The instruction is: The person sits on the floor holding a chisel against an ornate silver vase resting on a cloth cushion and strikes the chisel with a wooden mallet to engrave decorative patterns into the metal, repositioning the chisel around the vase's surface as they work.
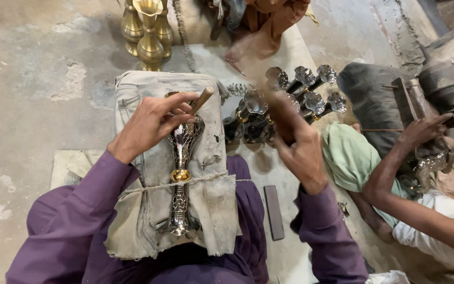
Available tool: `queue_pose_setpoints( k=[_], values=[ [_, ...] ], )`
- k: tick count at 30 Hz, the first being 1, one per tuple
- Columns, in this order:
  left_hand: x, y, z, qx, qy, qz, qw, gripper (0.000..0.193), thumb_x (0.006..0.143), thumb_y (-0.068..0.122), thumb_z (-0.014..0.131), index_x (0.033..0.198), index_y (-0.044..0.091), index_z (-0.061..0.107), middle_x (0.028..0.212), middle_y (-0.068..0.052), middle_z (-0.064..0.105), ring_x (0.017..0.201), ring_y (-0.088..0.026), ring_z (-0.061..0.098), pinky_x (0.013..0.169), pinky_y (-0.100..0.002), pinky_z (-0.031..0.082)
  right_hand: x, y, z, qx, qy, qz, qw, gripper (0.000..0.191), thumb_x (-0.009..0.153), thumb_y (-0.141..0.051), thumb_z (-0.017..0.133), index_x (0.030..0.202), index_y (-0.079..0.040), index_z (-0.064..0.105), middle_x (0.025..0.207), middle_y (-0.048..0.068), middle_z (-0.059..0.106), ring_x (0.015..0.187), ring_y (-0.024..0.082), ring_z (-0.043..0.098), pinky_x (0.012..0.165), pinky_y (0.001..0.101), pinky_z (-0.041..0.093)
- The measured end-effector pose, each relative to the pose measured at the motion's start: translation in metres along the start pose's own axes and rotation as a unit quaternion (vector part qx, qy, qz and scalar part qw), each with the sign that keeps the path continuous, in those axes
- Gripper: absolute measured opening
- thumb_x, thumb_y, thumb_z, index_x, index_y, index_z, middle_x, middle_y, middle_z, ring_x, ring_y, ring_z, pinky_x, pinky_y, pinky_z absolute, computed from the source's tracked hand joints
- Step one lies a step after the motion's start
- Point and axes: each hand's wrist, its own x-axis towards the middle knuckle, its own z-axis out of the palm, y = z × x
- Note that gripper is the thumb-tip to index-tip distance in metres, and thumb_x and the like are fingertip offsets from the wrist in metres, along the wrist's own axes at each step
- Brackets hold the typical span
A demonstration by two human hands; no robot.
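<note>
A slim engraved metal vase point(180, 173) with a brass ring lies lengthwise on a worn cloth pad point(211, 158) on my lap, tied down with string. My left hand point(151, 123) rests on its upper end and pinches a wooden-handled chisel point(200, 100) against the metal. My right hand point(295, 142) is raised to the right of the pad, blurred, closed around a dark handle that I cannot make out clearly.
Several silver-and-black vases point(300, 94) lie on the floor past my right hand. Brass vases point(148, 31) stand at the top. A dark flat stone point(274, 210) lies by my knee. Another person's arm point(405, 173) works on a metal piece at the right.
</note>
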Motion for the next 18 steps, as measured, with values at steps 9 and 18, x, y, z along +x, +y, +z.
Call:
queue_pose_setpoints(
  k=[9, 18],
  values=[
    [-0.009, -0.012, 0.005, 0.015, 0.044, 0.024, 0.999, 0.044, 0.094, 0.010, 0.072, 0.136, 0.011, 0.061, 0.101, -0.010, 0.079, 0.089, -0.019, 0.079, 0.075, -0.034, 0.064, -0.016, -0.002, 0.004, -0.052, -0.009, -0.034, 0.998, 0.073, 0.083, 0.003, 0.069, 0.151, -0.019, 0.055, 0.108, 0.011, 0.077, 0.079, 0.018, 0.073, 0.070, 0.0316, 0.060],
    [-0.120, -0.012, 0.058, -0.262, 0.310, -0.252, 0.878, 0.052, 0.098, 0.010, 0.069, 0.143, 0.006, 0.043, 0.103, -0.020, 0.078, 0.096, -0.024, 0.080, 0.088, -0.036, 0.062, -0.100, -0.050, 0.052, 0.386, -0.198, 0.068, 0.898, 0.059, 0.076, -0.006, 0.086, 0.129, 0.000, 0.061, 0.102, 0.006, 0.072, 0.087, 0.013, 0.070, 0.072, 0.0305, 0.063]
  ],
)
